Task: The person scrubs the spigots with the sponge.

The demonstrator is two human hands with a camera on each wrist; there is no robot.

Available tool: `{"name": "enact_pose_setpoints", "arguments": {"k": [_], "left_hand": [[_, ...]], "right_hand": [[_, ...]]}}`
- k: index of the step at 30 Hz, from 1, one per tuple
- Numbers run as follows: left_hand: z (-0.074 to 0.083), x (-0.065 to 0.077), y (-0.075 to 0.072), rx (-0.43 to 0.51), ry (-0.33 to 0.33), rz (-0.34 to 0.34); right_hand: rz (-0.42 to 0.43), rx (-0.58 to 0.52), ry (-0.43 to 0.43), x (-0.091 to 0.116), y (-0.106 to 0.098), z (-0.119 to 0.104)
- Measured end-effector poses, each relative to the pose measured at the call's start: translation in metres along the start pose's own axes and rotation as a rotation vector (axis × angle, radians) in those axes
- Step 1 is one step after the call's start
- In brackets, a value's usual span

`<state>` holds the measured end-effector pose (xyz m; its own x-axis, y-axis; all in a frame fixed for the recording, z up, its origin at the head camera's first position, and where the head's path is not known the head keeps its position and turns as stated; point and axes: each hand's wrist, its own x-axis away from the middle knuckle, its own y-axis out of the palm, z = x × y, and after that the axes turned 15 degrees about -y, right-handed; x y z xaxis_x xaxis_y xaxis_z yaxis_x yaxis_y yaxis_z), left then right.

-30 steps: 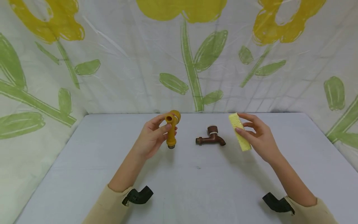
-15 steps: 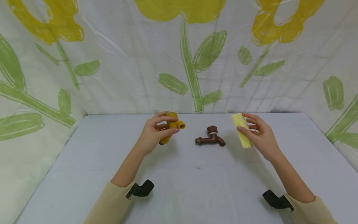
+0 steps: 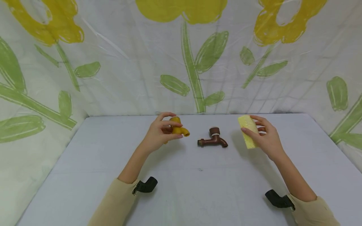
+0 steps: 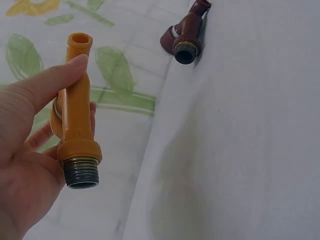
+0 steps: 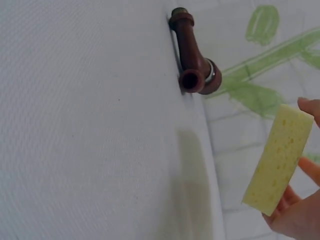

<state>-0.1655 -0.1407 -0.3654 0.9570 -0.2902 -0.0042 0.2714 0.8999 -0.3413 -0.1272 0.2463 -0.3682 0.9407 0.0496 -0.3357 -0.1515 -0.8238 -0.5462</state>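
My left hand (image 3: 156, 135) pinches a yellow faucet (image 3: 177, 130) between thumb and fingers, above the table. In the left wrist view the yellow faucet (image 4: 79, 115) shows its dark threaded end pointing down, with the thumb across its upper part. A pale yellow sponge (image 3: 249, 131) is gripped in my right hand (image 3: 268, 139), tilted, off to the right. The right wrist view shows the sponge (image 5: 280, 160) side-on with small pores. Between the two hands a brown faucet (image 3: 213, 141) lies on the table, its spout to the right.
A white-covered table (image 3: 198, 194) stretches under both arms. Behind it hangs a white curtain (image 3: 121, 81) painted with yellow flowers and green leaves. Black curved wrist mounts (image 3: 145, 185) stick out from the beige sleeves (image 3: 114, 201).
The yellow faucet has turned in my left hand, from upright to its spout pointing right and down. My right hand has shifted slightly right, with the sponge rotated to show more of its broad face.
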Motion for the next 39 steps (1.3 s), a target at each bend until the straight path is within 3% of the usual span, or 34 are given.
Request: {"name": "enact_pose_setpoints", "arguments": {"k": [17,39], "left_hand": [[-0.021,-0.012,0.001,-0.269,0.009,0.001],[-0.035,-0.016,0.005,-0.366,0.001,-0.038]], "right_hand": [[0.047,0.173,0.013,-0.002,0.004,0.02],[0.018,0.2,0.096,-0.004,0.0,0.045]]}}
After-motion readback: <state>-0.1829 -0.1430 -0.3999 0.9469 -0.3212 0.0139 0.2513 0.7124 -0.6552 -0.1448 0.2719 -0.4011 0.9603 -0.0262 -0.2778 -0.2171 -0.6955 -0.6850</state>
